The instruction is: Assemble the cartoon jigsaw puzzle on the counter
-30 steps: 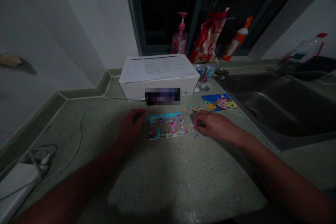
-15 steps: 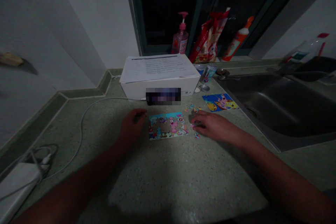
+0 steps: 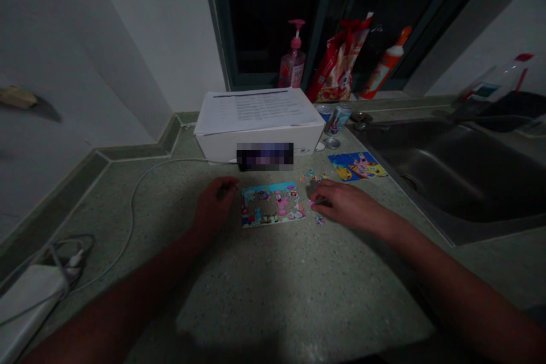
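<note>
The part-filled puzzle lies flat mid-bench, loose pieces just to its right. The right hand curls over a pink piece; I cannot tell if it is pinched. The left hand, half-curled and apparently empty, sits at the puzzle's left edge, well placed to brace it

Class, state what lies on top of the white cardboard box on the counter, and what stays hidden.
A stack of printed white paper sheets lies flat on the white cardboard box, covering most of its lid. The box's contents are hidden.
</note>
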A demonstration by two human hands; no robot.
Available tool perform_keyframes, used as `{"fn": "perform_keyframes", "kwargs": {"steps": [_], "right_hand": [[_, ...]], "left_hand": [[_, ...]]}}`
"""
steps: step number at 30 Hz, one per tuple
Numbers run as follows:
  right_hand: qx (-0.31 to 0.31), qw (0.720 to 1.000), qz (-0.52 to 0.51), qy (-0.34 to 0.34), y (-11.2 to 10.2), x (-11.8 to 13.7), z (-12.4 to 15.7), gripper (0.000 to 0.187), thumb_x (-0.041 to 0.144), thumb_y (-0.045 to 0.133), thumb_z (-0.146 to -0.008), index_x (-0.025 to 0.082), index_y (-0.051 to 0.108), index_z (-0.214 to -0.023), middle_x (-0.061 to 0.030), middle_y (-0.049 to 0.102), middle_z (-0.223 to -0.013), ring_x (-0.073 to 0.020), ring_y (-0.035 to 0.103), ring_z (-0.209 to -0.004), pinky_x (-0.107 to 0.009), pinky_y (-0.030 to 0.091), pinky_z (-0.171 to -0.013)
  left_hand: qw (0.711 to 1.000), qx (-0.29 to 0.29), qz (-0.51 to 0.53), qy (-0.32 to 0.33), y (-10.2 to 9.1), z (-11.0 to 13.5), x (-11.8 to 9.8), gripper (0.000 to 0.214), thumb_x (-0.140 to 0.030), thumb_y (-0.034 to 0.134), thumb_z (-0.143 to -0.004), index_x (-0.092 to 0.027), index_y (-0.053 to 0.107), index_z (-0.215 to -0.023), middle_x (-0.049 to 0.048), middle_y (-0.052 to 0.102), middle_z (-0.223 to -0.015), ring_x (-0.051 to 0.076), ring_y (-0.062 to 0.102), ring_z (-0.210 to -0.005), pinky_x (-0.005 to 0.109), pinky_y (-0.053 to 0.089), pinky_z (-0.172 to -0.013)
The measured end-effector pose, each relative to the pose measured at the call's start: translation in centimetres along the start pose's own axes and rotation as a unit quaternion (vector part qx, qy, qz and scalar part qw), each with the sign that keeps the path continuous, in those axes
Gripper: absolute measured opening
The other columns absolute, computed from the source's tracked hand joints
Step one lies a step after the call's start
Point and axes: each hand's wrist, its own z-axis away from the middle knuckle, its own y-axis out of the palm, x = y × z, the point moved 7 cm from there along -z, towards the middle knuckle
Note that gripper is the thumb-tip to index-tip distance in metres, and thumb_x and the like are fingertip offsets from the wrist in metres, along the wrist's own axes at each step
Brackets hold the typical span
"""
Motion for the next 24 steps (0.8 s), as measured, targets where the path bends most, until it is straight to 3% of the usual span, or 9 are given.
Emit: {"fn": "perform_keyframes", "kwargs": {"steps": [7, 13, 24], "right_hand": [[0.0, 1.0, 0.007, 0.009, -0.36, 0.17, 0.07, 0.013, 0.026, 0.065, -0.1, 0.021, 0.074, -0.108, -0.0103, 0.072, -0.109, -0.0251, 0.07, -0.098, -0.037, 0.053, -0.087], [-0.012, 1.0, -0.01, -0.022, -0.29, 0.44, 0.21, 0.025, 0.02, 0.058, -0.101, 0.023, 0.074, -0.12, -0.01, 0.072, -0.119, -0.0249, 0.07, -0.106, -0.039, 0.053, -0.095], [-0.006, 1.0, 0.009, -0.006, -0.23, 0.26, 0.09, 0.018, 0.019, 0.06, -0.1, 0.02, 0.074, -0.112, -0.0109, 0.071, -0.114, -0.0255, 0.07, -0.102, -0.04, 0.055, -0.092]], "left_hand": [[1.0, -0.002, -0.01, 0.005, 0.0, -0.03, 0.09, 0.029, -0.041, 0.059, -0.087, -0.022, 0.074, -0.104, 0.0076, 0.08, -0.105, 0.028, 0.073, -0.1, 0.046, 0.057, -0.098], [1.0, -0.001, -0.008, 0.007, -0.02, -0.03, 0.07, 0.027, -0.039, 0.059, -0.088, -0.022, 0.074, -0.103, 0.0083, 0.08, -0.105, 0.028, 0.073, -0.1, 0.047, 0.057, -0.097], [1.0, -0.003, -0.003, 0.006, 0.01, 0.03, 0.08, 0.026, -0.038, 0.06, -0.088, -0.022, 0.074, -0.102, 0.0083, 0.08, -0.104, 0.027, 0.073, -0.099, 0.046, 0.057, -0.097]]}}
